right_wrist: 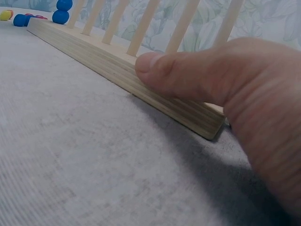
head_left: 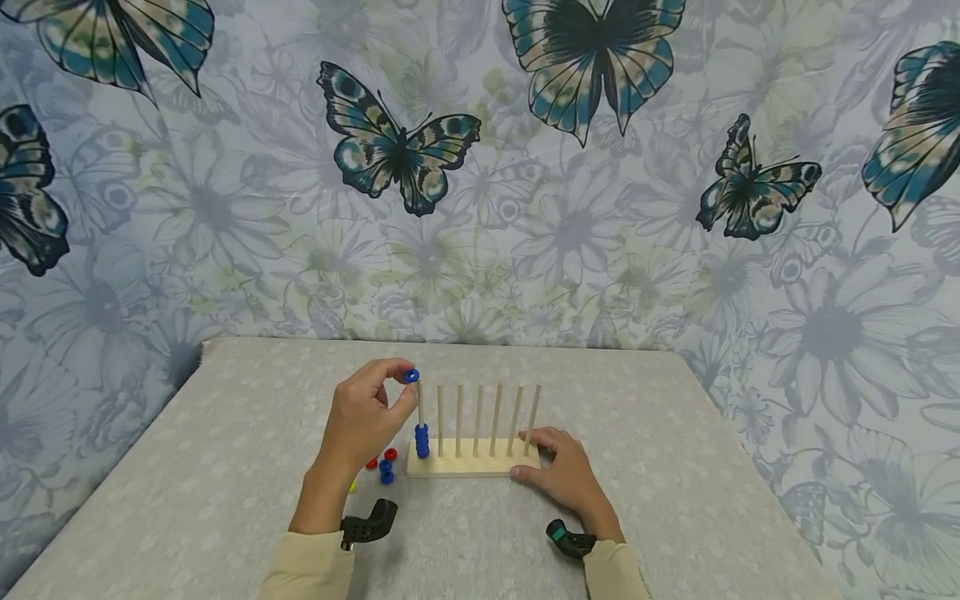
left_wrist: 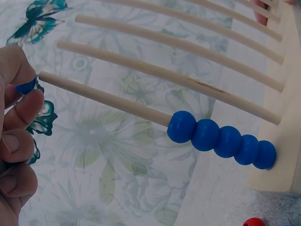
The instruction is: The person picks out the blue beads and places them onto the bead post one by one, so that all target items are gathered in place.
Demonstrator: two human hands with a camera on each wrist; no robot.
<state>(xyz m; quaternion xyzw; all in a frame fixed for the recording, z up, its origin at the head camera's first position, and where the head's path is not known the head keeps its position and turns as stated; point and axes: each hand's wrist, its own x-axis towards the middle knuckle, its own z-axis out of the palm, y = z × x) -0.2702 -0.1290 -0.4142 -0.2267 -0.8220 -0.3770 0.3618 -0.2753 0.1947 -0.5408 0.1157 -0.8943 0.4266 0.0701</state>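
My left hand (head_left: pixel 367 414) pinches a blue bead (head_left: pixel 411 377) between thumb and fingertips, right by the top of the leftmost wooden peg (left_wrist: pixel 108 100). In the left wrist view this bead is mostly covered by the fingers, and a small gap shows between it and the peg tip. Several blue beads (left_wrist: pixel 228 141) are stacked at the bottom of that peg. The peg rack's pale wooden base (head_left: pixel 474 468) lies on the table. At its right end my right hand (head_left: pixel 564 477) grips it, the thumb along the front edge; its other fingers are hidden in the right wrist view.
Left of the rack lie loose beads: blue ones (head_left: pixel 386 477), red ones (head_left: pixel 391 454) and a yellow one (head_left: pixel 352 487) partly behind the left wrist. Bare pegs (head_left: pixel 479 417) rise along the rest of the base. A cloth-covered table (head_left: pixel 697 467) meets a butterfly-patterned wall behind.
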